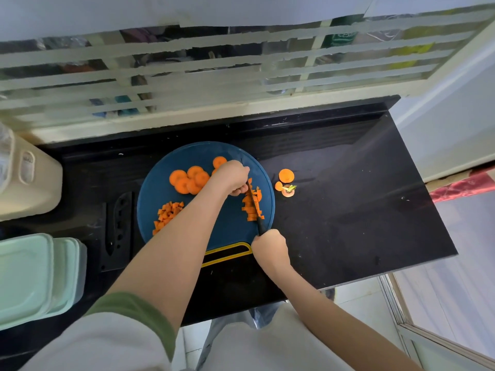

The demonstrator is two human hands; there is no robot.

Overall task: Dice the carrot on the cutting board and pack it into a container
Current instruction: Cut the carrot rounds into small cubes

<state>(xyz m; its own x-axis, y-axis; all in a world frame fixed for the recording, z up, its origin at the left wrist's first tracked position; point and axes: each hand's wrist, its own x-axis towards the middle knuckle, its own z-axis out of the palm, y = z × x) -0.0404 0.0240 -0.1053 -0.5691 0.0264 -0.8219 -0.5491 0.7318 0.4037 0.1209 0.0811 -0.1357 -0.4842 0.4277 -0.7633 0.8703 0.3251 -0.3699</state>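
Green-cuffed sleeve (128,311) nearest; dicing under way on the board (152,188).
Carrot strips (250,208) lie by the round blue board's right edge. The left hand (231,178) curls on their far end to steady them, and the right hand (270,247) clamps the knife (253,202) handle, thin dark blade across them. Flat orange rounds (187,179) wait at the board's far side, dice (167,214) are heaped at its left, stem scraps (286,180) lie off its right, and pale-green lidded tubs (32,277) sit well left.

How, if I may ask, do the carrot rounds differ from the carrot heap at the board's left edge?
The carrot rounds are whole flat discs; the diced heap is small cubes. The rounds lie farther back, the heap nearer. Both rest on the blue cutting board.
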